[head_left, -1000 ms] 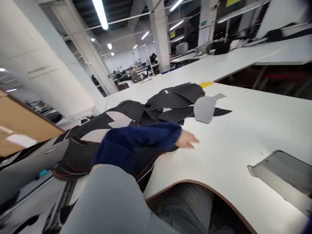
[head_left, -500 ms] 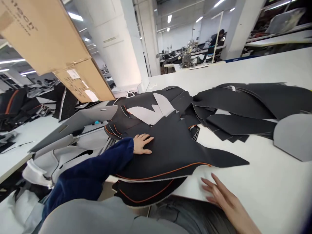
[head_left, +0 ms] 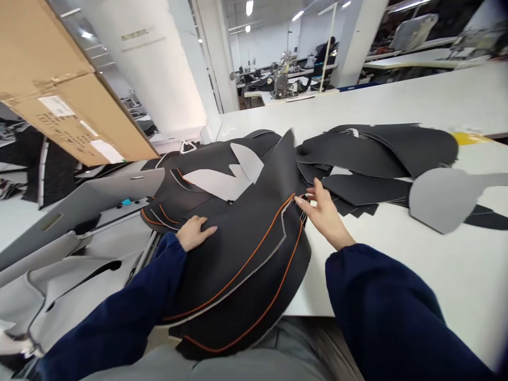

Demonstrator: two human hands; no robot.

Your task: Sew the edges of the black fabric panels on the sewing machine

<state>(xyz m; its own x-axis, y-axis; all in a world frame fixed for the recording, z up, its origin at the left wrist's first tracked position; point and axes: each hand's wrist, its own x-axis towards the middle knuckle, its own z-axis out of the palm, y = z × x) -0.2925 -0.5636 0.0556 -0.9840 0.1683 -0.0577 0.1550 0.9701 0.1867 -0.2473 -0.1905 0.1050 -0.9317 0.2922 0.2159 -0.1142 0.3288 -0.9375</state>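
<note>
A large black sheet piece (head_left: 234, 238) with an orange line along its curved edge lies in front of me, its far right part lifted up. My left hand (head_left: 194, 233) rests on its left side, fingers a little apart. At the right end of the orange edge, my right hand (head_left: 323, 211) pinches the piece's border between thumb and fingers. Below it lies another black piece (head_left: 273, 323) with its own orange line. Two light grey pieces (head_left: 222, 182) lie on top, toward the far side.
Grey panels and folded grey pieces (head_left: 87, 270) fill the left side. A cardboard box (head_left: 79, 116) stands beyond them. More black pieces (head_left: 369, 159) and a grey rounded piece (head_left: 440, 198) lie right on the white table (head_left: 381, 259). A person sits far back.
My right hand has moved from the bare table up to the black piece's edge and taken hold of it. That piece's right end has been raised and folded back. The view has shifted right.
</note>
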